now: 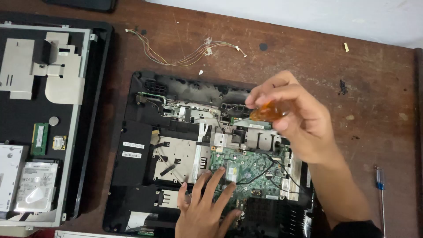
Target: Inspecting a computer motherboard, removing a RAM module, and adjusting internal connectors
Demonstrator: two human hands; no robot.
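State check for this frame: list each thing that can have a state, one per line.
laptop base: cover off, green circuit board exposed
left hand: fingers spread, pressing on the board
right hand: raised, gripping an amber screwdriver handle
blue screwdriver: lying unused on the table
loose wires: detached, on the table
removed panel: set aside at left, parts resting on it

Far left: grey metal laptop panel (44, 66) bearing a silver hard drive (35, 187) and green memory stick (39, 139).
Top: loose bundle of thin wires (185, 55).
Right edge: blue-handled screwdriver (380, 185).
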